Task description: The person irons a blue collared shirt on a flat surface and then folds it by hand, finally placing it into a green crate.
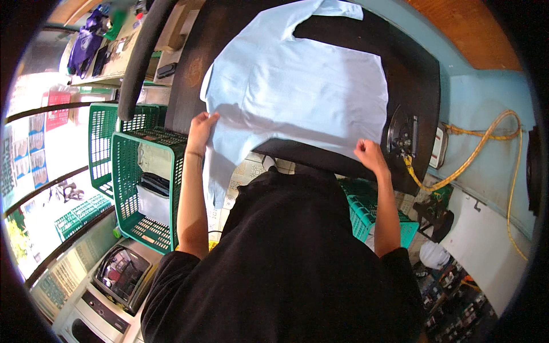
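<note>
A light blue long-sleeved shirt [296, 85] lies spread over a dark padded ironing table [330, 30]. Its collar end points left and its hem right. One sleeve stretches along the far side, while the other hangs over the near edge. My left hand [201, 133] pinches the cloth near the shoulder of the closer sleeve. At the near hem corner, the curled fingers of my right hand [369, 153] grip the fabric. Just beyond that hand, to the right, a clothes iron [402, 133] rests on the table, joined to a yellow cord [469, 165].
Green plastic crates [171, 141] stand at left, one containing folded cloth. Another green crate [364, 210] sits below the table at right. A dark padded bar [139, 64] juts in at upper left, by a cluttered shelf [124, 55]. A washing machine [103, 300] is lower left.
</note>
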The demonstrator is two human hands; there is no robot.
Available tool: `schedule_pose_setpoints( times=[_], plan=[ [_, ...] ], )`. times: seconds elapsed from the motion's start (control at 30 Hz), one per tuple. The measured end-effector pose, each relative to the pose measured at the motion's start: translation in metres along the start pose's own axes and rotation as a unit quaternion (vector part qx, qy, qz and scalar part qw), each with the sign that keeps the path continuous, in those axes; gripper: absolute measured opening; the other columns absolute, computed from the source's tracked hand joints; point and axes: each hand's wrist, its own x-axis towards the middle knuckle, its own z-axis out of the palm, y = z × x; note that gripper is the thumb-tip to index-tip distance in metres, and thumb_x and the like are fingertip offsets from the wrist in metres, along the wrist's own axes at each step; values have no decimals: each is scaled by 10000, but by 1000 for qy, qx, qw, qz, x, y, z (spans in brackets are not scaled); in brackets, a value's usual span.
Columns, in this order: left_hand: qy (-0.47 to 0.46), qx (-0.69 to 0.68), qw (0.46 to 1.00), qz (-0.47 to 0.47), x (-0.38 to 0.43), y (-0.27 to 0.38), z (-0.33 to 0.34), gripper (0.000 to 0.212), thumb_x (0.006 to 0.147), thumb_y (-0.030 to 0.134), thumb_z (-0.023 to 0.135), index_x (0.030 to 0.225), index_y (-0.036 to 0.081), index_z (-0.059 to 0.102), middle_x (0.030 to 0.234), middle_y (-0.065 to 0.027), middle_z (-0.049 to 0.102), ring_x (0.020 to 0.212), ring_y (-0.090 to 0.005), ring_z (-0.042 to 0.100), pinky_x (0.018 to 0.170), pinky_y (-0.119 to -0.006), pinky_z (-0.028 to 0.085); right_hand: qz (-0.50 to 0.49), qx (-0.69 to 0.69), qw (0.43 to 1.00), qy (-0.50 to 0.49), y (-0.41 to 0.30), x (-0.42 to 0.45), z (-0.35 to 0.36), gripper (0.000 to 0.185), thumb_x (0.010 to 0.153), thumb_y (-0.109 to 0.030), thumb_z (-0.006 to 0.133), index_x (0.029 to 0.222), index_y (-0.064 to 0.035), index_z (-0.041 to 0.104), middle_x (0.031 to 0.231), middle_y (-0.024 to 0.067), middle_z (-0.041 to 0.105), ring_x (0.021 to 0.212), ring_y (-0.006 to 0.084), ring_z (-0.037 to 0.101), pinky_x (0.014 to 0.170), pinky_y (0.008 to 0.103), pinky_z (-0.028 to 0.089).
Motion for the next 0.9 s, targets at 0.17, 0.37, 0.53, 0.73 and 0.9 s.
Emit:
schedule_pose_setpoints(
  times=[0.17,0.37,0.53,0.73,0.9],
  plan=[
    [51,87,995,-14,108,-11,16,240,846,235,781,811,18,684,797,-36,674,683,-111,595,642,-275,472,-4,-59,997,41,15,69,5,165,814,-178,656,833,-24,600,755,174,655,737,343,654,678,447,494],
    [114,182,977,-13,128,-20,40,315,795,280,821,769,-7,694,769,-52,666,682,-110,574,631,-297,458,5,-92,990,109,20,77,5,128,879,-163,630,924,-53,586,929,172,674,924,399,636,777,491,498],
    [133,143,974,112,119,-21,42,348,833,310,814,977,16,694,799,-40,674,749,-115,587,689,-283,475,-71,-243,951,175,7,87,19,131,872,-137,633,975,-60,612,1017,147,631,979,372,597,829,488,479],
    [266,-98,919,276,49,-59,-2,136,915,135,691,988,49,616,905,-55,679,766,-103,584,685,-221,462,-246,-112,929,252,-119,93,103,276,798,58,545,1046,-15,640,1016,172,615,997,364,601,891,472,474],
    [333,-52,941,24,10,-203,-38,176,819,15,600,989,43,566,1001,-102,660,866,-178,621,793,-289,506,-399,-109,907,77,-231,106,181,374,863,20,544,1230,22,620,1322,198,588,1288,332,525,1110,427,402]
  ],
)
